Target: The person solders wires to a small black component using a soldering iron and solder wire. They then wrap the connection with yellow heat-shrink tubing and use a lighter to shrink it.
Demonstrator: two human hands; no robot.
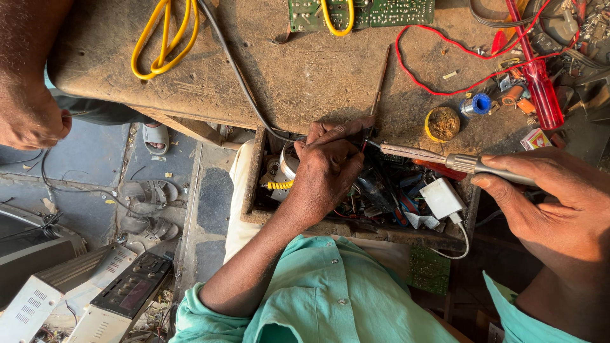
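soldering iron (445, 159): lying across the open drawer (254, 171) below the tabletop (305, 76) edge, tip pointing toward the left hand (327, 168). right hand (559, 209) is closing its grip around the grey handle. left hand is pinching something small at the iron's tip, fingers closed together; what it is pinching is too small to tell.

drawer: wooden, holding tangled wires, small parts, a white charger block (441, 198) with its cable, and a yellow coiled wire (279, 185) beside a round metal part.

tabletop: worn, dusty brown, scratched. carrying a round tin of brownish paste (443, 124), a blue spool (481, 103), a red-handled screwdriver (540, 82), a looping red wire (438, 63), a green circuit board (381, 11) at the far edge, a yellow cable loop (162, 38), a black cable (235, 70) running to the drawer, and a thin rod (380, 79).

room: grey floor (89, 159) at left, sandals (149, 190) sitting on it, old white and black electronic units (95, 292) stacked at lower left. another person's arm (28, 82) is resting at the upper left. the wearer's teal shirt (330, 292) is filling the bottom.
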